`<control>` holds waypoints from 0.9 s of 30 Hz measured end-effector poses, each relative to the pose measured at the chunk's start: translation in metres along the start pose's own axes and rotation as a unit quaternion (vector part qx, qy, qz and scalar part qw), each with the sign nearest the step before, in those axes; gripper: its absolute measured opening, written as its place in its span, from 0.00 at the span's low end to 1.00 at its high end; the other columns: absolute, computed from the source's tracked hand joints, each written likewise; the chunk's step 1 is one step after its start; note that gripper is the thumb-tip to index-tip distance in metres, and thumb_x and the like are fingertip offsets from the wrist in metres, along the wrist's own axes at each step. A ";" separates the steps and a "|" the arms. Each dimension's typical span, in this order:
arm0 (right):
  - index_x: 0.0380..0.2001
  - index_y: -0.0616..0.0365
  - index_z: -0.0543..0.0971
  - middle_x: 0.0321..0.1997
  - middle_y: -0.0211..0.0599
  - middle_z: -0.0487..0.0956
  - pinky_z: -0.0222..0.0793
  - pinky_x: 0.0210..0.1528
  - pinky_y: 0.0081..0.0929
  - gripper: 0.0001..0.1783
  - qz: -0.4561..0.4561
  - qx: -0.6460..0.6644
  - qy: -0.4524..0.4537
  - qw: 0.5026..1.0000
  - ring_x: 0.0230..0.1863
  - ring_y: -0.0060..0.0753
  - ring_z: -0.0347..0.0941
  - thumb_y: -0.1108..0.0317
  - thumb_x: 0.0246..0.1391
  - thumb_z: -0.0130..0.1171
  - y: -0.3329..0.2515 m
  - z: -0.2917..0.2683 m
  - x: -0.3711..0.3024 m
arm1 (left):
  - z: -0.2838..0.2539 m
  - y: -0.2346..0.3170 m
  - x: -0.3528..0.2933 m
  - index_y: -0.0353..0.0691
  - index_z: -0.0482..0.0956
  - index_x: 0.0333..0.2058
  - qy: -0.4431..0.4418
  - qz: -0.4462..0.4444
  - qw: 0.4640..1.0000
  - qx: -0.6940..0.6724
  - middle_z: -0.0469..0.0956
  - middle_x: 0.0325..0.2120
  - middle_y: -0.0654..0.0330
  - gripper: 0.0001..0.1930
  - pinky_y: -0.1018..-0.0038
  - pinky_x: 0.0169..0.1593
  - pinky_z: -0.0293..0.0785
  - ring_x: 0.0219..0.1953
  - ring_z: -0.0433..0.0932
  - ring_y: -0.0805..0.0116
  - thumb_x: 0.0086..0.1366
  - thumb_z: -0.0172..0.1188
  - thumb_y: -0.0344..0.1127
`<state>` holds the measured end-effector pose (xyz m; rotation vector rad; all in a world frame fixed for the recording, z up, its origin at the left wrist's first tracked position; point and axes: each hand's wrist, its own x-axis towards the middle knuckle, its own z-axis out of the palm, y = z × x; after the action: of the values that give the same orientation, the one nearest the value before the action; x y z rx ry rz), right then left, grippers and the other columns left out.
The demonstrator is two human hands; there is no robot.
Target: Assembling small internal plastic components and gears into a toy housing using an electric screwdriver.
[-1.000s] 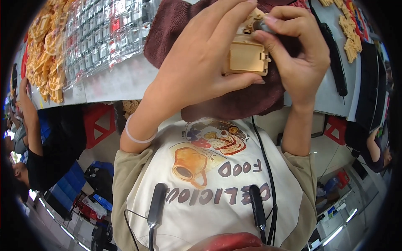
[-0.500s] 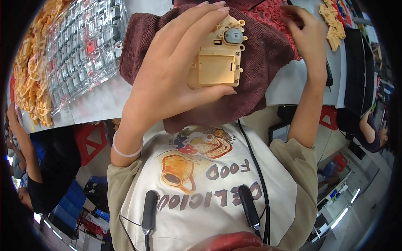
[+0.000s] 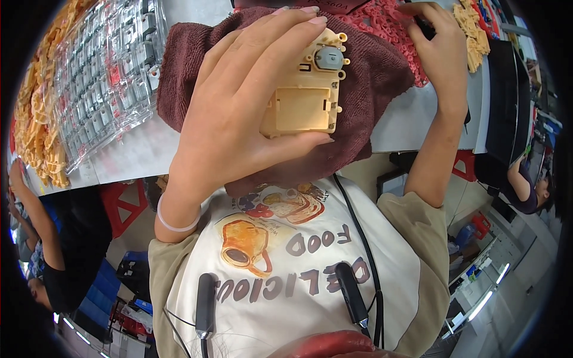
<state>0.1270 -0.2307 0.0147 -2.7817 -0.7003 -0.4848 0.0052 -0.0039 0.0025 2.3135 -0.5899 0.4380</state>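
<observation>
My left hand (image 3: 236,101) is wrapped round a cream plastic housing (image 3: 304,109), thumb along its near edge and fingers over its far left side. The housing has a shallow rectangular recess, small side lugs and a grey motor-like part (image 3: 329,58) seated near its far end. Beneath it lies a maroon towel (image 3: 375,95). At the far right my right hand (image 3: 439,48) is curled at the edge of a heap of small pinkish-red plastic parts (image 3: 382,27). Something dark shows inside its curled fingers, too hidden to name. A black tip (image 3: 467,117) pokes out beside the wrist.
Clear plastic trays (image 3: 110,77) of grey metallic parts stand at left, beside a heap of cream plastic parts (image 3: 39,125). More cream pieces (image 3: 471,36) lie at far right. A dark red case (image 3: 310,5) stands at the back. Other people work at both sides.
The housing and my left hand have shifted slightly left and nearer in the picture, with the view itself moving a little. My right hand stays by the red parts, its fingers slightly lower.
</observation>
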 end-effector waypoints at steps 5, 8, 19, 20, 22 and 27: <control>0.32 0.66 0.79 0.34 0.49 0.76 0.68 0.43 0.39 0.11 -0.048 0.072 -0.051 0.995 0.40 0.51 0.73 0.79 0.41 0.54 -0.009 -0.003 0.004 | 0.002 0.000 -0.002 0.40 0.70 0.58 0.009 0.000 1.000 0.007 0.71 0.58 0.54 0.46 0.65 0.61 0.62 0.60 0.69 0.55 0.36 0.76 0.41; 0.33 0.67 0.78 0.36 0.51 0.76 0.68 0.45 0.41 0.12 -0.077 0.029 -0.100 0.992 0.42 0.56 0.72 0.78 0.42 0.53 -0.003 0.008 0.007 | 0.003 -0.003 -0.003 0.40 0.70 0.58 0.012 0.009 1.000 -0.013 0.71 0.58 0.54 0.46 0.65 0.61 0.61 0.60 0.69 0.54 0.36 0.76 0.41; 0.32 0.70 0.76 0.36 0.56 0.76 0.67 0.45 0.45 0.11 -0.084 0.018 -0.126 0.988 0.42 0.60 0.71 0.78 0.42 0.52 0.008 0.017 0.012 | -0.002 -0.001 -0.002 0.39 0.69 0.58 -0.005 0.014 1.000 -0.009 0.70 0.59 0.54 0.46 0.64 0.61 0.61 0.60 0.68 0.53 0.36 0.76 0.41; 0.32 0.70 0.76 0.36 0.56 0.76 0.67 0.45 0.45 0.11 -0.085 0.019 -0.126 0.988 0.42 0.60 0.71 0.78 0.42 0.52 0.006 0.016 0.012 | 0.000 -0.003 -0.003 0.39 0.69 0.58 -0.005 0.013 1.000 -0.009 0.70 0.59 0.54 0.46 0.64 0.61 0.61 0.60 0.68 0.53 0.36 0.76 0.41; 0.33 0.70 0.76 0.35 0.54 0.76 0.68 0.46 0.43 0.12 -0.059 0.091 -0.122 0.986 0.42 0.61 0.71 0.78 0.40 0.54 -0.001 0.012 0.014 | 0.004 -0.007 -0.004 0.39 0.69 0.58 0.020 0.017 1.000 -0.016 0.70 0.58 0.54 0.46 0.64 0.61 0.61 0.60 0.68 0.53 0.36 0.76 0.41; 0.31 0.67 0.78 0.33 0.48 0.77 0.71 0.42 0.34 0.10 -0.073 0.104 -0.054 0.990 0.37 0.50 0.75 0.78 0.41 0.58 0.005 0.009 0.006 | 0.004 -0.007 -0.004 0.39 0.69 0.58 0.023 0.023 0.999 -0.022 0.70 0.58 0.54 0.46 0.64 0.60 0.61 0.59 0.69 0.54 0.36 0.76 0.40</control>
<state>0.1369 -0.2292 0.0077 -2.5871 -0.9270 -0.2704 0.0060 -0.0005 -0.0062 2.2450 -0.6253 0.4940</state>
